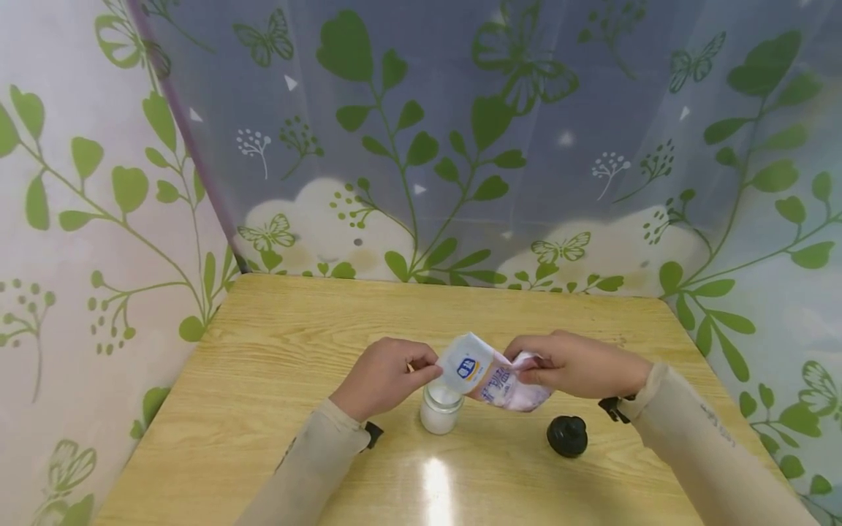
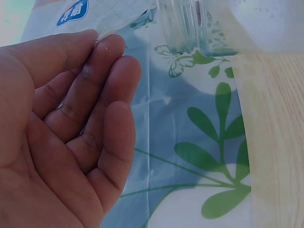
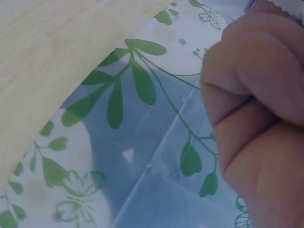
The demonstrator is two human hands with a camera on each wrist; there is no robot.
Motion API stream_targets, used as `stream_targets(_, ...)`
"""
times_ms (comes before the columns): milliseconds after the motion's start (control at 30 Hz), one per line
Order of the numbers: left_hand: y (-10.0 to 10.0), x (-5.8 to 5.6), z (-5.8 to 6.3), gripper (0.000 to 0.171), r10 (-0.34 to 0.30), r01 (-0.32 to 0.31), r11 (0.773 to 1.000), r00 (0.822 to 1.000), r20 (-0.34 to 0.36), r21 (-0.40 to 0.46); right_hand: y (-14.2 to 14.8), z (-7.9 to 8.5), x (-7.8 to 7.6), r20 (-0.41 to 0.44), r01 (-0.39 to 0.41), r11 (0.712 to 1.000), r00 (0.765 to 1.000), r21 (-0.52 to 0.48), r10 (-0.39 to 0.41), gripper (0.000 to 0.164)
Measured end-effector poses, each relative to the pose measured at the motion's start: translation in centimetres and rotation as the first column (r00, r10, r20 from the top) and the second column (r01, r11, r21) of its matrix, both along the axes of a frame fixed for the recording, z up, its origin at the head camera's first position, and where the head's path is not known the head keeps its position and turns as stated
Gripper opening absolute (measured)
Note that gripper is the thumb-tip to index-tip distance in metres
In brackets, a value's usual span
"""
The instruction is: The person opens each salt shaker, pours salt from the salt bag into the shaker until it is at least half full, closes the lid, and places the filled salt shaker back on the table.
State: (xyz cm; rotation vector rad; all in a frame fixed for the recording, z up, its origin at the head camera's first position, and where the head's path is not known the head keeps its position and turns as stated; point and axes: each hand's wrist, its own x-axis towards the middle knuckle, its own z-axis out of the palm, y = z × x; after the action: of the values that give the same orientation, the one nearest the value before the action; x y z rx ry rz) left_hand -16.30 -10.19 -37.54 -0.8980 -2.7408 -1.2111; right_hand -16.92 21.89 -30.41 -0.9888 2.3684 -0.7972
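A soft plastic bag (image 1: 495, 381), white and pale pink with a blue logo, is held tilted between both hands. My left hand (image 1: 389, 374) pinches its left edge between thumb and index finger. At the opposite end my right hand (image 1: 582, 363) grips the bunched plastic with curled fingers. Directly under the bag's lower left end stands a glass jar (image 1: 439, 418), upright, with white contents. In the left wrist view, white grains (image 2: 259, 19) show inside the jar, near the bag's edge. The right wrist view shows the curled fingers (image 3: 256, 80), with little of the bag visible.
A round black lid (image 1: 567, 436) with a knob lies on the wooden table (image 1: 283, 351), to the right of the jar. Curtains (image 1: 434, 146) printed with leaves and butterflies surround the table at the back and sides.
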Motion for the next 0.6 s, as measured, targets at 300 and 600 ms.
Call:
stream_targets(300,0.1,0.0,0.2,0.006,0.007,-0.007,1.0,1.0,-0.029,0.002,1.0,-2.8,0.3,0.055,0.071,0.992,0.996,-0.104,-0.065,0.025)
stream_targets(600,1.2,-0.2,1.4,0.008,-0.023,0.019,0.998,0.996,-0.086,-0.052,2.4,-5.7,1.0,0.096,0.143,0.969,0.987,-0.2,-0.126,0.028)
